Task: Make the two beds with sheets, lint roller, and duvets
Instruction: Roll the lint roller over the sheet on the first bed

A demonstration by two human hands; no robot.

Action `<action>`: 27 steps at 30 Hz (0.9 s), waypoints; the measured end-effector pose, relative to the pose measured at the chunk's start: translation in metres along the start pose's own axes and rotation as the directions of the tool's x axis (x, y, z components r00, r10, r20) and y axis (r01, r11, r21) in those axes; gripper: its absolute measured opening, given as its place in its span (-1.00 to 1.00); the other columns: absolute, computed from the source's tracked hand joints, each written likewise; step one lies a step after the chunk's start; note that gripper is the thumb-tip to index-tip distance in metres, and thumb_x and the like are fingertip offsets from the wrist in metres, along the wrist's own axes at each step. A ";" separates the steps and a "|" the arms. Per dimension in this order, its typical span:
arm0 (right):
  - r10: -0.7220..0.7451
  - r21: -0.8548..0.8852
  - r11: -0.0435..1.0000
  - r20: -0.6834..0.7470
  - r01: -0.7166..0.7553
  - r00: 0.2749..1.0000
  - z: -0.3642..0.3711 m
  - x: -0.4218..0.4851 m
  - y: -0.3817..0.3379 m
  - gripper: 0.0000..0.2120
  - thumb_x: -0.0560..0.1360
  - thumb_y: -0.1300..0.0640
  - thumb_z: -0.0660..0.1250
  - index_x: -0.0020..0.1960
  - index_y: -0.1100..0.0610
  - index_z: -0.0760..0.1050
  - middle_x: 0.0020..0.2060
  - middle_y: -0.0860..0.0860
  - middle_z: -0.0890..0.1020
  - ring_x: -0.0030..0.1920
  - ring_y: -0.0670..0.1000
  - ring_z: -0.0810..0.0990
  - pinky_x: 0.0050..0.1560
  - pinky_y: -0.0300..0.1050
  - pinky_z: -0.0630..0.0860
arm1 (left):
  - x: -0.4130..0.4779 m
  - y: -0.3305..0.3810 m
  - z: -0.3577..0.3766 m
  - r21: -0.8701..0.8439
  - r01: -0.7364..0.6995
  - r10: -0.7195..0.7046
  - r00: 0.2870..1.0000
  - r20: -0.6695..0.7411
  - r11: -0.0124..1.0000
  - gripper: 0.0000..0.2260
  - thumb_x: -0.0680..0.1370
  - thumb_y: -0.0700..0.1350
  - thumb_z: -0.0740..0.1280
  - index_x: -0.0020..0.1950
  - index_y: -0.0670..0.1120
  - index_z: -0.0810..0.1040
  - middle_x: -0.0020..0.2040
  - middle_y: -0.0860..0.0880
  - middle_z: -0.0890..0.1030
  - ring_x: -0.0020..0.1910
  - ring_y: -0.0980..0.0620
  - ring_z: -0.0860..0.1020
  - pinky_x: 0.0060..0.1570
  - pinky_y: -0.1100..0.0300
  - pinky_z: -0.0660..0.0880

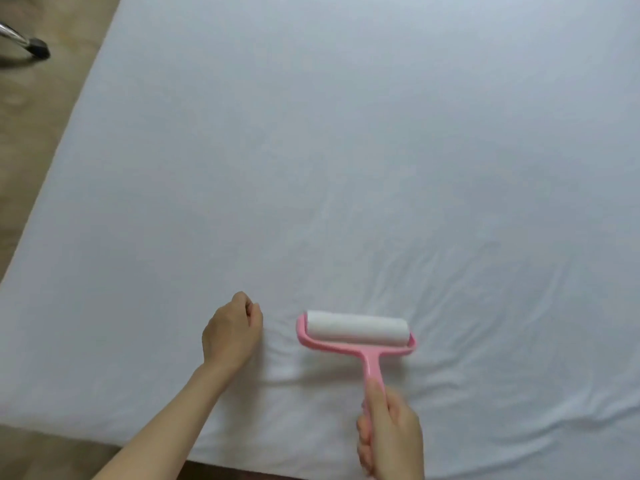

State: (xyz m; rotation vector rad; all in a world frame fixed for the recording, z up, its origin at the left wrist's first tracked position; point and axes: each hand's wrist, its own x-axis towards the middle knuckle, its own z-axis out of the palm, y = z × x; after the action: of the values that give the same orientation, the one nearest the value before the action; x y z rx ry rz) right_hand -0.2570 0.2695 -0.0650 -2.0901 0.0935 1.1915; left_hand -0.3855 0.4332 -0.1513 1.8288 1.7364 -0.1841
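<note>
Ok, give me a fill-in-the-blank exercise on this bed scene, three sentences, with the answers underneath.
1. The right hand grips the lint roller by its ___ handle.
2. The left hand, fingers curled, rests on the sheet to the ___ of the roller.
3. The roll on the roller's head is ___ in colour, like the sheet under it.
Missing words: pink; left; white.

Matt white cloth sheet (pixel 346 150), glossy pink plastic lint roller (pixel 356 334), shiny metal leg (pixel 14 34).
</note>
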 end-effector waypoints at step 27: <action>0.015 -0.206 0.977 0.323 0.055 0.946 0.014 -0.011 0.038 -0.61 0.51 0.02 0.31 -0.27 0.34 0.43 -0.62 0.08 0.36 -0.65 0.00 0.33 -0.58 -0.25 0.29 | -0.013 -0.064 -0.031 0.018 0.204 -0.202 0.976 -0.081 0.979 -0.78 0.60 -0.08 0.12 -0.18 -0.15 0.38 -0.33 -0.05 0.50 -0.35 -0.04 0.45 -0.38 0.15 0.33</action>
State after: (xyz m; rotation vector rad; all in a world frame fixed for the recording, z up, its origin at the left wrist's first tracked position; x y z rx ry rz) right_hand -0.2880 0.2469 -0.0815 -2.0354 -0.2167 1.5740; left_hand -0.4564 0.4349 -0.1408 1.6958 1.9849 -0.2200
